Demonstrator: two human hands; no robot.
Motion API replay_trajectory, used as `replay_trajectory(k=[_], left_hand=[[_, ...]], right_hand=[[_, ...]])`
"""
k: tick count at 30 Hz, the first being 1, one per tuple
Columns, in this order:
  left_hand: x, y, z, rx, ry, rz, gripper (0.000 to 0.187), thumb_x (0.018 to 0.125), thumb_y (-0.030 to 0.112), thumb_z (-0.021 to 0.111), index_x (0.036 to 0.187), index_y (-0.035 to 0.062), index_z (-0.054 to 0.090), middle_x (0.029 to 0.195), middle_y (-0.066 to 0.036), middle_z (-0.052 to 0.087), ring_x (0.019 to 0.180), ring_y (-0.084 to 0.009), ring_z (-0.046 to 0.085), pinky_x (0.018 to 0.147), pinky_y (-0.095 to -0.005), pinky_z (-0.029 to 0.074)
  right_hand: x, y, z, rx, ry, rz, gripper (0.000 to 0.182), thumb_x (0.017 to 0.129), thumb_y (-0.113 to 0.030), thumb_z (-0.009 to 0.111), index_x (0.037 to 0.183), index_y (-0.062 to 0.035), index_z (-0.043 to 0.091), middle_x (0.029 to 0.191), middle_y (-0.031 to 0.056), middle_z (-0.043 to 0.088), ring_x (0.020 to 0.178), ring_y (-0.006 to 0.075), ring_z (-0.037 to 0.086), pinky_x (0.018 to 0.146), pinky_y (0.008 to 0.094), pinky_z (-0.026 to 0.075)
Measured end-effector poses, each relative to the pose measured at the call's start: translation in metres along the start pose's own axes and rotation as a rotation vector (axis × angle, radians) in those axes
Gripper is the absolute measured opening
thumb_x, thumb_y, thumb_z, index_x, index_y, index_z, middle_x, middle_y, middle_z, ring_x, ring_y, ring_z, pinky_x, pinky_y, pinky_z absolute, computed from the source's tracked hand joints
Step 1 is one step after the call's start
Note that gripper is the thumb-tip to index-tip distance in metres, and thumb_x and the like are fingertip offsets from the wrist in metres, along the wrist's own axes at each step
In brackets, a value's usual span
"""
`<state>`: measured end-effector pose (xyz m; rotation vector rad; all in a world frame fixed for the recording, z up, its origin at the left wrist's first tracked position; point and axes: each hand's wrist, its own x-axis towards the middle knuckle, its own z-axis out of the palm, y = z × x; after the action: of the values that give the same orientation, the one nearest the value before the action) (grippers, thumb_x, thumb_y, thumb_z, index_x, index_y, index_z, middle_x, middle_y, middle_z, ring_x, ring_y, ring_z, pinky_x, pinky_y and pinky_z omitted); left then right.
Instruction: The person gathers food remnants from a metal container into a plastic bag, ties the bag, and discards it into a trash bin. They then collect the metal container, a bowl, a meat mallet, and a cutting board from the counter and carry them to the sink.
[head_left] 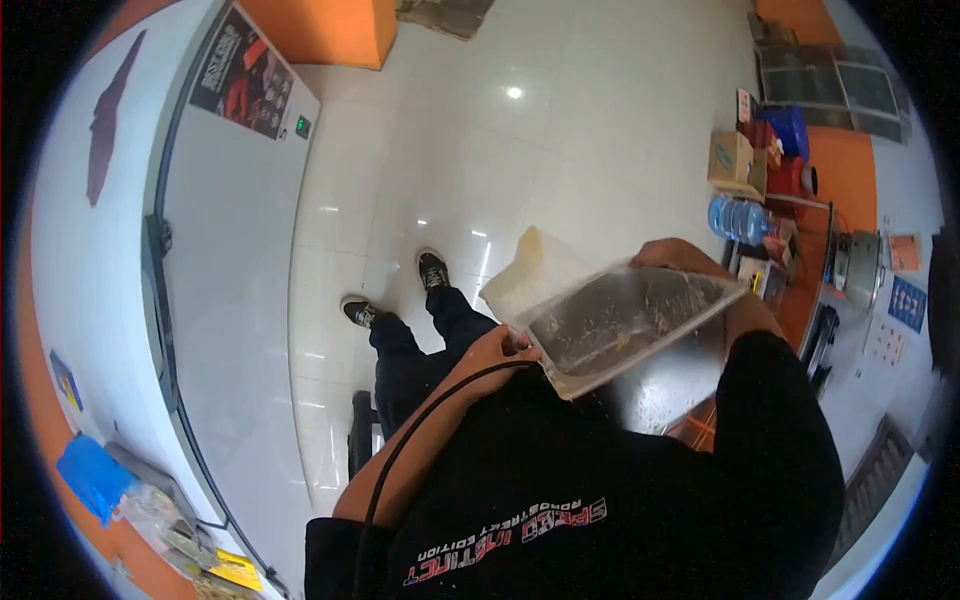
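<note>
The freezer (225, 260), white with a poster (243, 72) near its top corner, fills the space well to the left of both hands. The tiled floor (560, 150) spreads out beyond the hands, glossy and pale. Far to the right of the grip sit a counter (800, 290), a water bottle (738, 218), a cardboard box (732, 160) and a steel pot (860, 262) — all well apart from the hands.

Between the hands is the tub (625, 322), a clear plastic container held tilted at chest height, its inside smeared with dark residue. A pale plastic bag (535, 275) shows just behind its far edge, touching it.

The left hand (500, 350) is curled closed on the tub's near corner, fingers wrapped over the rim. The right hand (672, 256) grips the opposite far edge; its fingers are mostly hidden behind the plastic, yet it is plainly closed on the tub.

A black cable (415, 425) runs along the left forearm up to the left hand. Below the grip, the person's shoes (432, 270) stand on the tiles.
</note>
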<state>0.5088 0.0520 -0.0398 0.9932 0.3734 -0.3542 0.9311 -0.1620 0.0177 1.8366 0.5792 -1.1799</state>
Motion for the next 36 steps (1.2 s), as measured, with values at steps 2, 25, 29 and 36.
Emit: replay_trajectory(k=[2,25,29,36], left_hand=[[-0.002,-0.002,0.001,-0.099,0.052,0.062,0.052,0.076,0.038,0.078,0.1,-0.0032,0.058,0.089,-0.013,0.063,0.085,-0.0182,0.06,0.078,-0.031,0.047],[-0.254,0.157,-0.003,-0.073,1.15,0.819,0.029,0.087,0.028,0.069,0.101,0.0053,0.057,0.09,0.0,0.059,0.086,-0.0084,0.056,0.077,-0.0251,0.047],[-0.33,0.155,-0.015,-0.189,1.211,1.022,0.029,0.089,0.03,0.067,0.102,0.0055,0.058,0.098,-0.001,0.059,0.088,-0.0097,0.056,0.081,-0.0276,0.049],[-0.47,0.119,-0.048,-0.269,1.43,1.136,0.037,0.089,0.035,0.065,0.106,0.0034,0.058,0.093,-0.003,0.059,0.083,-0.0096,0.057,0.077,-0.0253,0.051]], right_hand=[[-0.028,0.013,-0.012,0.226,0.26,-0.72,0.034,0.088,-0.02,0.056,0.115,0.0003,0.062,0.1,0.0142,0.069,0.086,0.0265,0.066,0.081,0.037,0.05],[-0.361,-0.259,-0.296,0.87,0.496,-1.63,0.07,0.072,0.002,0.047,0.141,-0.0013,0.038,0.13,0.0092,0.052,0.117,0.0177,0.051,0.099,0.0273,0.04],[-0.401,-0.354,-0.31,0.849,0.479,-1.835,0.067,0.076,-0.003,0.055,0.14,-0.001,0.033,0.123,0.0126,0.054,0.107,0.0206,0.056,0.092,0.0309,0.045],[-0.476,-0.527,-0.306,0.853,0.601,-1.825,0.059,0.076,-0.01,0.067,0.127,-0.0046,0.039,0.099,0.0127,0.058,0.083,0.0202,0.061,0.073,0.0314,0.051]])
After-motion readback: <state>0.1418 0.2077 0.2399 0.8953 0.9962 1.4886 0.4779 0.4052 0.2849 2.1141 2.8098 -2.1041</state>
